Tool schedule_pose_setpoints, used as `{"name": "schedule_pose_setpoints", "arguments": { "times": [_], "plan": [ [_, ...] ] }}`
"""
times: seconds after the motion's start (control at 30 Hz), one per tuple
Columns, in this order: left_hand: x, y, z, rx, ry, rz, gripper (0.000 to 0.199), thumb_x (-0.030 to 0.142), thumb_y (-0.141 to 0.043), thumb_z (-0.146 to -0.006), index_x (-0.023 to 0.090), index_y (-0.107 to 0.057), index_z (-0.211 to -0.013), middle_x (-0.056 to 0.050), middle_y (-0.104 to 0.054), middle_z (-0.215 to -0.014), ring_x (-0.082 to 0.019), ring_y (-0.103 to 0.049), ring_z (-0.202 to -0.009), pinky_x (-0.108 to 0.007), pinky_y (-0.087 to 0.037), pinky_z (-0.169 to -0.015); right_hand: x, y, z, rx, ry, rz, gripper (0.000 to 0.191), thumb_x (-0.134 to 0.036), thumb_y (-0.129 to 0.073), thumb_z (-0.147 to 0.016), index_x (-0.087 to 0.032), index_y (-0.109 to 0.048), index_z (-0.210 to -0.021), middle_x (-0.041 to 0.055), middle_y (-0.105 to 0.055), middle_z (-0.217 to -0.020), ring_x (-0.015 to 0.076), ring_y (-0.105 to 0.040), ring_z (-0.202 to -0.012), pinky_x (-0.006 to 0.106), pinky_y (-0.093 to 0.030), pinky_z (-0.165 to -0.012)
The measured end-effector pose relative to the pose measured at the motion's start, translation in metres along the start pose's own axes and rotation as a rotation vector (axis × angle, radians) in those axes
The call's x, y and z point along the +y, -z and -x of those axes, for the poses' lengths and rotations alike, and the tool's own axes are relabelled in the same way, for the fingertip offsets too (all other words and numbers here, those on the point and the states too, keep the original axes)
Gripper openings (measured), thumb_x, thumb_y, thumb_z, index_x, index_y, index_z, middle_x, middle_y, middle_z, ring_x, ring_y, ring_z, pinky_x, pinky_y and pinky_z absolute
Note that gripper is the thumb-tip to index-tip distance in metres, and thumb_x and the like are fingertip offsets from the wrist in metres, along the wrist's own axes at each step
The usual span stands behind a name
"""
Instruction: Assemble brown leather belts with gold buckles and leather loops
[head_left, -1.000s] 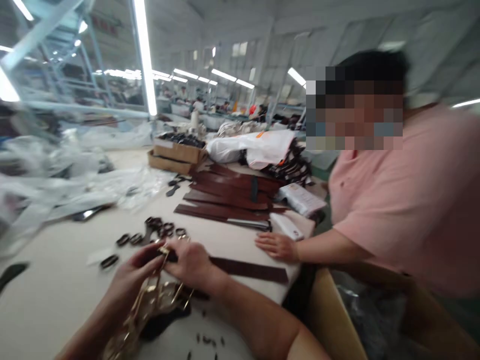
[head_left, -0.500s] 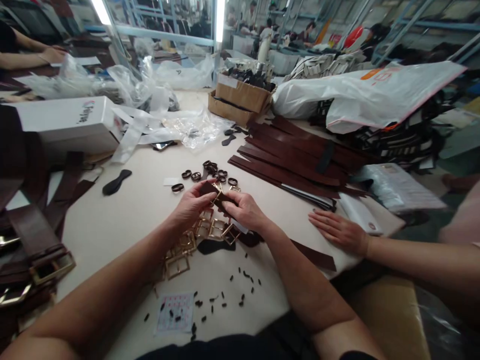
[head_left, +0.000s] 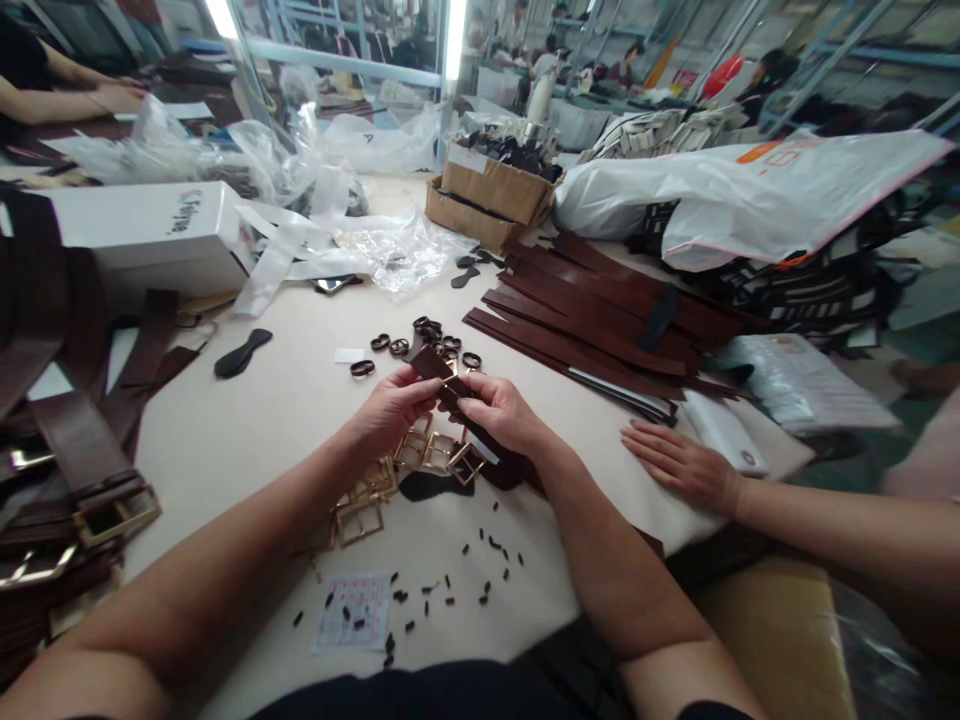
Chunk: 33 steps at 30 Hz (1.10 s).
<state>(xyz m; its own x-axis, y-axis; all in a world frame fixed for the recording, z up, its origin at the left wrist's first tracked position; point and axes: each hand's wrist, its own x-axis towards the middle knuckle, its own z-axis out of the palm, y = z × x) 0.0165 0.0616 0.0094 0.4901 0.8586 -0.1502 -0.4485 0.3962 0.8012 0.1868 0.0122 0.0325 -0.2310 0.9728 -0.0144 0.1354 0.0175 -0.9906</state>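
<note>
Both hands meet over the middle of the table around a dark brown leather strap (head_left: 429,365) with a gold buckle at it. My left hand (head_left: 396,405) pinches the buckle area from the left. My right hand (head_left: 504,408) has its fingers closed on the strap from the right, and the strap's lower part passes beneath it. Gold buckles (head_left: 361,520) lie in a group just below the hands. Dark leather loops (head_left: 362,369) are bunched beyond them. A dark shaped leather piece (head_left: 427,487) rests beside the buckles.
Another person's hand (head_left: 679,465) lies flat at the right table edge. Brown straps (head_left: 585,315) are stacked at the back right, finished belts (head_left: 82,450) at the left. A white box (head_left: 150,235), cardboard boxes (head_left: 495,190) and plastic bags stand behind. Small dark bits (head_left: 450,600) lie in front.
The strap's end now sticks out further up and left beyond the buckle. My left fingers have shifted down onto the buckle area. The whole view has shifted slightly.
</note>
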Motion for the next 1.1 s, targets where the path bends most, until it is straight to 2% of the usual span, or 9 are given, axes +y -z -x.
{"name": "schedule_pose_setpoints", "arguments": {
  "times": [0.13,0.27,0.37,0.47,0.63,0.8,0.87,0.97,1.1],
  "plan": [
    [0.001,0.003,0.0,-0.064,0.08,0.029,0.031,0.021,-0.088,-0.062,0.01,-0.073,-0.087,-0.006,-0.07,-0.085,-0.011,-0.062,-0.068,-0.02,-0.05,-0.065,-0.004,0.002,0.001,-0.054,-0.014,-0.046,0.025,-0.017,-0.051,-0.078,-0.014,-0.069,-0.095,0.0029,-0.069,-0.09,0.013,-0.065,-0.076,0.026,-0.056,-0.073],
    [0.001,0.007,0.001,-0.077,0.106,-0.004,0.035,0.022,-0.088,-0.063,0.01,-0.073,-0.092,-0.008,-0.071,-0.088,-0.012,-0.063,-0.071,-0.02,-0.051,-0.068,0.001,0.002,0.001,-0.004,-0.032,0.025,0.019,-0.024,-0.057,-0.082,-0.013,-0.069,-0.091,0.003,-0.068,-0.081,0.0129,-0.064,-0.072,0.023,-0.053,-0.064],
    [-0.001,0.007,0.001,-0.06,0.093,-0.027,0.036,0.022,-0.088,-0.063,0.011,-0.073,-0.094,-0.008,-0.071,-0.089,-0.012,-0.064,-0.074,-0.019,-0.05,-0.069,0.007,0.002,0.0,0.035,-0.022,0.071,0.024,-0.035,-0.062,-0.084,-0.013,-0.069,-0.09,0.0033,-0.067,-0.076,0.0116,-0.061,-0.066,0.021,-0.05,-0.058],
    [-0.005,0.006,0.001,-0.054,0.063,-0.032,0.034,0.021,-0.087,-0.064,0.012,-0.074,-0.094,-0.008,-0.071,-0.09,-0.013,-0.064,-0.077,-0.02,-0.049,-0.071,0.012,0.0,-0.002,0.042,0.001,0.068,0.029,-0.041,-0.063,-0.085,-0.013,-0.068,-0.091,0.0029,-0.067,-0.075,0.0109,-0.06,-0.064,0.022,-0.05,-0.059],
    [-0.001,0.0,0.004,-0.116,0.039,-0.018,0.031,0.02,-0.085,-0.064,0.013,-0.074,-0.092,-0.008,-0.072,-0.09,-0.017,-0.065,-0.083,-0.026,-0.05,-0.081,0.013,-0.005,-0.003,0.102,0.016,0.13,0.033,-0.046,-0.067,-0.083,-0.014,-0.068,-0.087,0.0021,-0.066,-0.069,0.0122,-0.062,-0.062,0.021,-0.048,-0.056],
    [0.005,-0.006,0.008,-0.182,0.011,-0.081,0.036,0.023,-0.084,-0.062,0.013,-0.073,-0.095,-0.009,-0.071,-0.093,-0.019,-0.064,-0.083,-0.028,-0.051,-0.078,0.006,-0.005,-0.001,0.13,0.047,0.239,0.03,-0.044,-0.063,-0.085,-0.015,-0.067,-0.079,0.0006,-0.063,-0.062,0.011,-0.058,-0.054,0.021,-0.044,-0.052],
    [0.002,-0.008,0.008,-0.132,-0.022,-0.125,0.033,0.024,-0.084,-0.063,0.014,-0.072,-0.092,-0.008,-0.071,-0.089,-0.017,-0.064,-0.078,-0.028,-0.051,-0.075,0.005,-0.006,0.0,0.16,0.064,0.357,0.027,-0.04,-0.062,-0.086,-0.016,-0.066,-0.075,0.0006,-0.063,-0.062,0.0112,-0.057,-0.056,0.021,-0.042,-0.054],
    [-0.004,-0.009,0.006,0.014,-0.05,-0.135,0.025,0.024,-0.084,-0.062,0.014,-0.07,-0.08,-0.004,-0.068,-0.076,-0.014,-0.061,-0.067,-0.024,-0.05,-0.066,0.006,-0.011,-0.001,0.187,0.09,0.52,0.021,-0.032,-0.06,-0.086,-0.017,-0.067,-0.074,0.0005,-0.065,-0.063,0.0115,-0.056,-0.058,0.021,-0.04,-0.057],
    [-0.002,-0.004,0.001,0.086,-0.039,-0.093,0.024,0.02,-0.083,-0.06,0.012,-0.07,-0.078,-0.005,-0.068,-0.076,-0.013,-0.061,-0.065,-0.021,-0.049,-0.06,0.005,-0.01,-0.001,0.186,0.12,0.53,0.018,-0.032,-0.061,-0.085,-0.017,-0.069,-0.081,-0.0001,-0.065,-0.068,0.012,-0.056,-0.062,0.022,-0.04,-0.061]
  ]
}}
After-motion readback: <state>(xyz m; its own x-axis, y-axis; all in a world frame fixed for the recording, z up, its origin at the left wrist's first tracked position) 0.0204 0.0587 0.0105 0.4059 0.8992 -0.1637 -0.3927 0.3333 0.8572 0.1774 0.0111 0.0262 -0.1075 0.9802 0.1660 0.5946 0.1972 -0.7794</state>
